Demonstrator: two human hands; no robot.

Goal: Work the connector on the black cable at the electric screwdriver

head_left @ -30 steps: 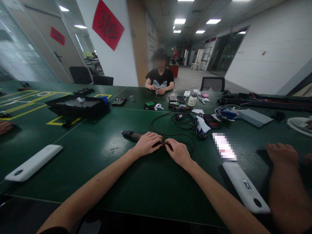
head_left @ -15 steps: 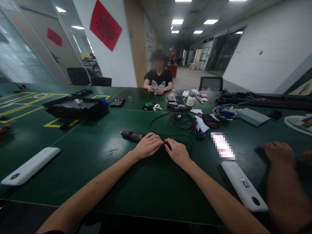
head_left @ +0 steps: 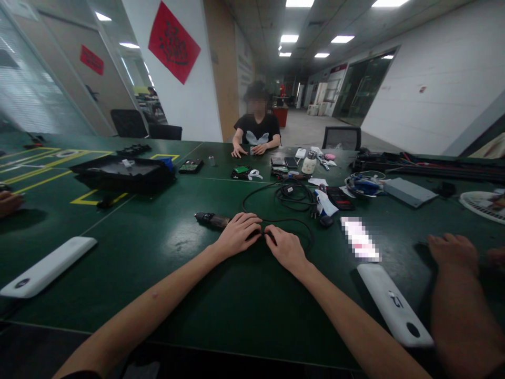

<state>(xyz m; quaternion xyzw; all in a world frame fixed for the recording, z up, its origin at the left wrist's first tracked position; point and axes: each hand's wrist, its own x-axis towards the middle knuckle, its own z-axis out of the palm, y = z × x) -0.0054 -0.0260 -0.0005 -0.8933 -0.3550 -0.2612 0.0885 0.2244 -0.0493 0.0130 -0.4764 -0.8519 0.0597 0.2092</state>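
Note:
My left hand lies curled over the rear of a dark pen-shaped electric tool on the green table, gripping its body. My right hand sits just right of it, fingers pinched at the tool's end where the black cable joins. The cable loops away behind my hands to a coiled bundle farther back. The tool's tip points left.
White oblong covers lie at the left and right. A co-worker's arm rests at the right, another hand at the far left. A person sits opposite. A black tray, phones and small parts crowd the back.
My hands have stayed on the tool and cable, shifting only slightly. The person opposite has spread one hand on the table. The view has drifted a little.

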